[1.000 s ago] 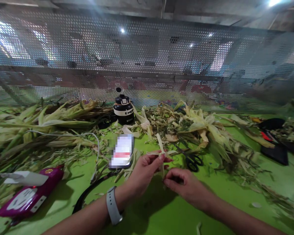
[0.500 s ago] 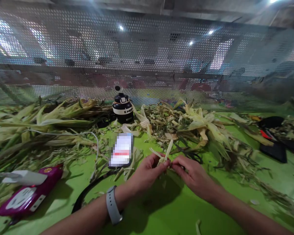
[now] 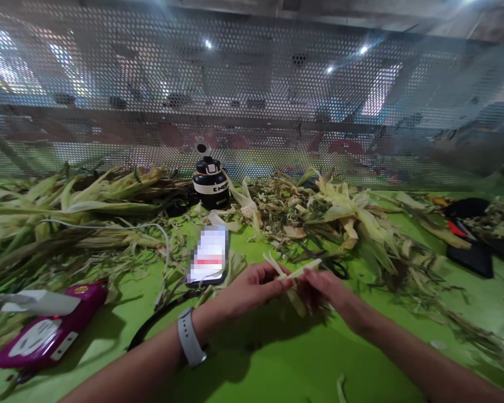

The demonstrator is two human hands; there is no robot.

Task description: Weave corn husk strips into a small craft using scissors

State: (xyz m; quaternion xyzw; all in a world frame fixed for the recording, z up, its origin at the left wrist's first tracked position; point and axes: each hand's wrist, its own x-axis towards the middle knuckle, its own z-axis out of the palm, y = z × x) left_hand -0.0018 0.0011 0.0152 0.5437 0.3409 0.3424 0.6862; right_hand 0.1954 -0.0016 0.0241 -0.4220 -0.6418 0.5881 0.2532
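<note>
Pale strips of corn husk point(image 3: 296, 273) are held between my two hands, low over the green table. My left hand point(image 3: 258, 288), with a grey watch band point(image 3: 191, 337) on its wrist, pinches the husk piece between thumb and fingers. On the other side my right hand point(image 3: 330, 291) closes on a strip that points up and right; its fingertips are partly blurred. More strips hang below the fingers. Just left of my hands lies a lit phone point(image 3: 209, 254), its screen pixelated.
Corn husks point(image 3: 96, 201) are heaped at the left, with a second pile point(image 3: 344, 212) at the back right. A black bottle point(image 3: 211, 187) stands before a perforated screen point(image 3: 252, 112). A purple device point(image 3: 52, 330) with a white plug lies at front left; a dark case point(image 3: 470, 257) lies right.
My right hand has shifted slightly and turned around the husk piece. The long strip that stood upright now slants to the right, and more strips hang below.
</note>
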